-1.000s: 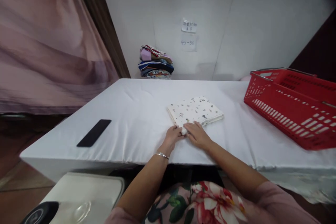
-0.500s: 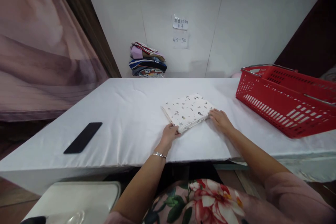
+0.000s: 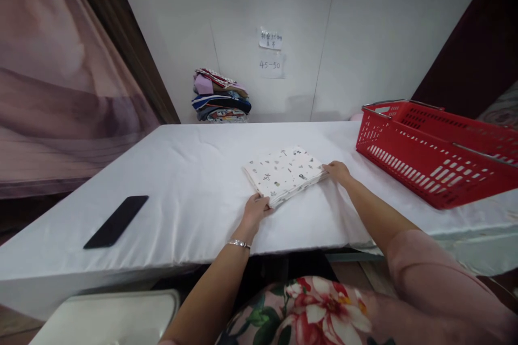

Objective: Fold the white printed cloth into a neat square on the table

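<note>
A folded white cloth with small dark prints lies on the white-covered table in front of me. Its near left corner is pinched by my left hand, which has a silver bracelet at the wrist. At the right corner, my right hand grips the edge with its fingertips. The cloth's layers show along the near side. Parts of the fingers under the fabric are hidden.
A red plastic basket stands at the right of the table. To the left lies a black flat object. Against the wall rises a stack of folded clothes below and left of paper notes. A pale stool seat is at lower left.
The whole view has shifted slightly. My right hand has moved a little along the cloth's right corner and now grips its tip. My left hand keeps its hold on the near corner.
</note>
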Tool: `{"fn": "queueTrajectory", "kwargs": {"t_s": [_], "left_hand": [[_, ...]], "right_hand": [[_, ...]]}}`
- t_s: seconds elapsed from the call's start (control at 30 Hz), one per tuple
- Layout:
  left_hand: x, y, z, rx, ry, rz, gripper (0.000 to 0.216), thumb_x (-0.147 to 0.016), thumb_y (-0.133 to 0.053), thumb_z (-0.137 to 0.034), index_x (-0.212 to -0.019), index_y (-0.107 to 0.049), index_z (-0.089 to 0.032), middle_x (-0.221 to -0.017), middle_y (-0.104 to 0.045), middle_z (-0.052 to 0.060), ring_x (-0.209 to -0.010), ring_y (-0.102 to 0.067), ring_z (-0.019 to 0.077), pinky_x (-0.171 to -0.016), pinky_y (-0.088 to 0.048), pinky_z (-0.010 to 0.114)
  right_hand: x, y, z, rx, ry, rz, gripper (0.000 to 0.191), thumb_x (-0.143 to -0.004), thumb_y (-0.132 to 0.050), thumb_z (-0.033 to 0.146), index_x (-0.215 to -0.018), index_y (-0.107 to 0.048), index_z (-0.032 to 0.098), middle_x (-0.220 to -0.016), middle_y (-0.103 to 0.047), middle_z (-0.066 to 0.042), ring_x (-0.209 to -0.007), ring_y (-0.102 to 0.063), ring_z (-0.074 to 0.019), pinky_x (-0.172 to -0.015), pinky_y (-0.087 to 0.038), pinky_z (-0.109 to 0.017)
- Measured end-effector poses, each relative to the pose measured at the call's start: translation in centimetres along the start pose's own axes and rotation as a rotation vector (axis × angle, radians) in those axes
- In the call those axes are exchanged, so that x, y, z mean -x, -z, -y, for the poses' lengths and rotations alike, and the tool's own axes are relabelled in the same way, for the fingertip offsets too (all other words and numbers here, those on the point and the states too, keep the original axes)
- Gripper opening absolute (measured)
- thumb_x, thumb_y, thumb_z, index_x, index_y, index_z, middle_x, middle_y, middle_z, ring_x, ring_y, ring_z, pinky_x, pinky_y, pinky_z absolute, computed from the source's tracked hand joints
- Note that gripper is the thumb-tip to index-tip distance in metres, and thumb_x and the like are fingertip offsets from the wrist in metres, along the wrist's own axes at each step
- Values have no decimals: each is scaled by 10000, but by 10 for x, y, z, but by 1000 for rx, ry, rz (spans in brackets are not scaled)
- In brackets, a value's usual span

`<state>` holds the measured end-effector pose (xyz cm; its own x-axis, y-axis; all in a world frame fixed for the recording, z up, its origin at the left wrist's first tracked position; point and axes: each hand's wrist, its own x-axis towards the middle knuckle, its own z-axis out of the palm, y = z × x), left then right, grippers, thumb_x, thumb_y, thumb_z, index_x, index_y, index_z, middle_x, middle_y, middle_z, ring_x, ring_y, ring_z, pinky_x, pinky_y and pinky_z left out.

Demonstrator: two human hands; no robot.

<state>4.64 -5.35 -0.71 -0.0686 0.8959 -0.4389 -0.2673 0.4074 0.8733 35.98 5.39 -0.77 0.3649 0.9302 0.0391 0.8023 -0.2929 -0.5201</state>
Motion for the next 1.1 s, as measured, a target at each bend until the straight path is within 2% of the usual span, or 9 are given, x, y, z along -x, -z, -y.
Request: {"fn": "queueTrajectory", "kwargs": {"t_s": [0.23, 0.4, 0.6, 0.77, 0.93, 1.1], "left_hand": [[-2, 0, 1, -9, 2, -11, 273, -774, -590, -77, -1041, -537, -89, -777, -668, 78, -630, -640, 132, -674, -572, 313], [-2, 1, 1, -7, -6, -11, 282, -769, -611, -89, -1042, -541, -87, -777, -670, 80, -637, -646, 141, -681, -574, 322], [-4, 2, 4, 6, -12, -48, 378, -755, -640, -93, -1114, -524, -91, -780, -669, 72, -644, -649, 148, -676, -575, 328], [-3, 1, 3, 0, -12, -54, 391, -773, -627, -94, -1144, -507, -88, -749, -656, 59, -629, -634, 135, -675, -576, 324], [-3, 1, 3, -15, -13, -67, 398, -796, -598, -88, -1177, -483, -80, -767, -655, 66, -646, -640, 143, -671, -580, 331], [-6, 2, 6, -1, -16, -57, 416, -778, -638, -104, -1169, -497, -101, -797, -661, 68, -654, -648, 146, -677, -578, 333]], "right_hand": [[-2, -5, 2, 7, -17, -13, 286, -723, -616, 446, -751, -648, 163, -769, -673, -60, -676, -581, -174, -551, -360, -244], [-3, -4, -1, -38, 16, -55, 199, -739, -581, 370, -710, -623, 178, -721, -647, -25, -670, -558, -153, -547, -347, -232], [1, -1, -6, -99, 32, -73, 209, -710, -592, 377, -641, -597, 180, -615, -602, 0, -592, -524, -138, -507, -333, -229], [3, 1, -5, -123, 61, -125, 226, -719, -573, 409, -665, -607, 192, -653, -611, 6, -606, -525, -136, -517, -336, -230], [7, 7, 0, 47, 95, -91, 191, -723, -590, 382, -633, -609, 215, -647, -615, 6, -613, -520, -141, -526, -310, -239], [6, 18, 9, 50, 196, -180, 190, -738, -576, 387, -660, -628, 222, -802, -653, -11, -696, -542, -151, -567, -328, -248]]}}
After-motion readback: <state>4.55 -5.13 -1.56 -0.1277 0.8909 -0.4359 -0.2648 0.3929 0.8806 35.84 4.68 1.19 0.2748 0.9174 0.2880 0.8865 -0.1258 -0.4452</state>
